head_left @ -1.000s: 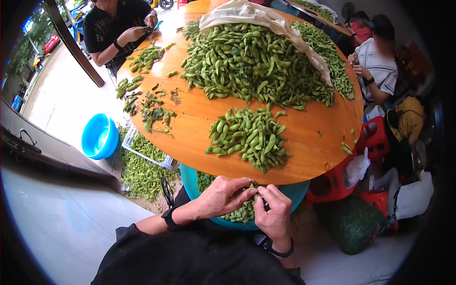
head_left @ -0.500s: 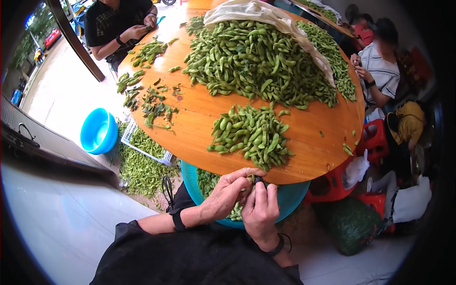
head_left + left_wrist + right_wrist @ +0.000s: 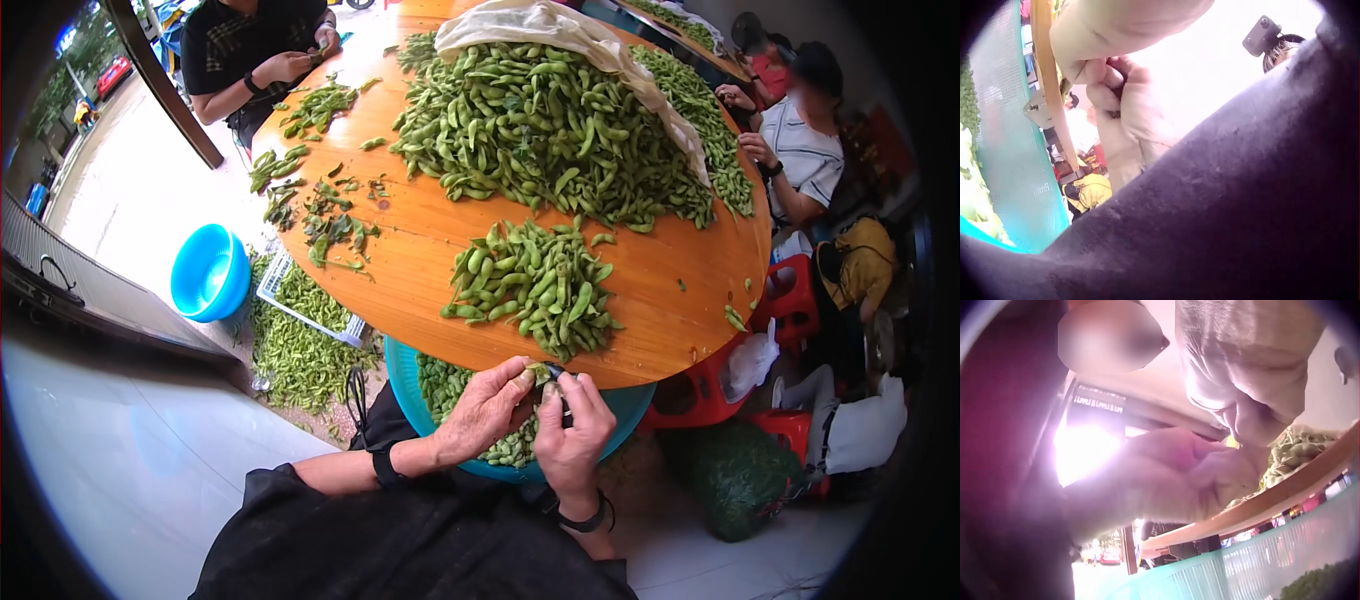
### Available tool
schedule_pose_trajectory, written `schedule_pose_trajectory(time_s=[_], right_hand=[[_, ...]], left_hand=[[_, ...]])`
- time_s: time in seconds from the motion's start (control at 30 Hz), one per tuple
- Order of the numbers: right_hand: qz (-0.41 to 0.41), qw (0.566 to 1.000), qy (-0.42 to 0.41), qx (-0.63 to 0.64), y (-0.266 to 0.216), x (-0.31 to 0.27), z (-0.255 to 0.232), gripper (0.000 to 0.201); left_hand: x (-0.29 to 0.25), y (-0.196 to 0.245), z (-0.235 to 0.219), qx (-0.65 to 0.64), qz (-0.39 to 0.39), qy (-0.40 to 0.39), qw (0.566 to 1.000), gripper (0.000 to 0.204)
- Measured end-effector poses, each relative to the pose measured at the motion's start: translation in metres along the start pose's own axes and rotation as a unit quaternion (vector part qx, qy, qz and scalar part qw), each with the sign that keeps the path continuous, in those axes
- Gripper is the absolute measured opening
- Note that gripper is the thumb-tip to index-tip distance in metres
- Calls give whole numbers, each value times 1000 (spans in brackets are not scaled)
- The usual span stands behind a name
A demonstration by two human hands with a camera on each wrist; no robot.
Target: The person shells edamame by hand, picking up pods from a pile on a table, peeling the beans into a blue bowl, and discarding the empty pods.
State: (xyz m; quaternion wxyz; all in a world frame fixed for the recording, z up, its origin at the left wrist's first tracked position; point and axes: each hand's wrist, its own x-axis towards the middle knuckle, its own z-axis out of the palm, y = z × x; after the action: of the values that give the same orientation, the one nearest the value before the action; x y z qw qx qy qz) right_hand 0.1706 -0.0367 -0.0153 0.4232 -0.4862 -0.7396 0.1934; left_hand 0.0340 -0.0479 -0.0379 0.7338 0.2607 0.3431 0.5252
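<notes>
While the left hand (image 3: pixel 487 408) pinches a small green pod (image 3: pixel 539 373), the right hand (image 3: pixel 576 432) meets it

As the black cloth top (image 3: pixel 400 540) of the person fills the nearest part of the view, both bare forearms reach out from it, each with a black band at the wrist. The left hand has its thumb and finger closed on the pod, just off the near edge of the desk (image 3: pixel 420 240). The right hand, its fingers curled, pinches a small dark object (image 3: pixel 555 371), mostly hidden, right beside the pod.

Below the hands, partly under the desk, stands a round blue-green plastic tub (image 3: pixel 622 425) with pale and darker green pieces in it.

The desk is rounded, of orange-brown wood. Nearest on it lies a small pile of plump green pods (image 3: pixel 540 285); to its left are scattered green leaves and scraps (image 3: pixel 335 228). Behind rises a far larger heap of green pods (image 3: pixel 530 130), with a cream cloth sheet (image 3: pixel 565 25) draped over its far side.

On the floor at left, a bright blue plastic basin (image 3: pixel 208 272) stands near a white plastic crate (image 3: pixel 315 308). Beyond, a person in a dark top (image 3: pixel 250 60) sits at far left, and a person in a white striped shirt (image 3: pixel 803 150) at far right.
</notes>
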Motion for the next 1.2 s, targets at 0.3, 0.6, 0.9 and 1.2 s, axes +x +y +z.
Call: schedule_pose_trajectory(time_s=[0.3, 0.6, 0.9, 1.2], right_hand=[[146, 968, -87, 187, 9, 0, -16, 14], [76, 985, -31, 151, 10, -6, -11, 14], [156, 980, -31, -118, 48, -22, -124, 17], [175, 965, 23, -191, 66, -36, -135, 25]], left_hand=[[-2, 26, 8, -18, -127, 16, 992, 21], [-2, 6, 1, -110, -104, 40, 988, 13], [2, 12, -3, 533, 240, -128, 801, 13], [64, 45, 33, 682, 401, 98, 604, 15]])
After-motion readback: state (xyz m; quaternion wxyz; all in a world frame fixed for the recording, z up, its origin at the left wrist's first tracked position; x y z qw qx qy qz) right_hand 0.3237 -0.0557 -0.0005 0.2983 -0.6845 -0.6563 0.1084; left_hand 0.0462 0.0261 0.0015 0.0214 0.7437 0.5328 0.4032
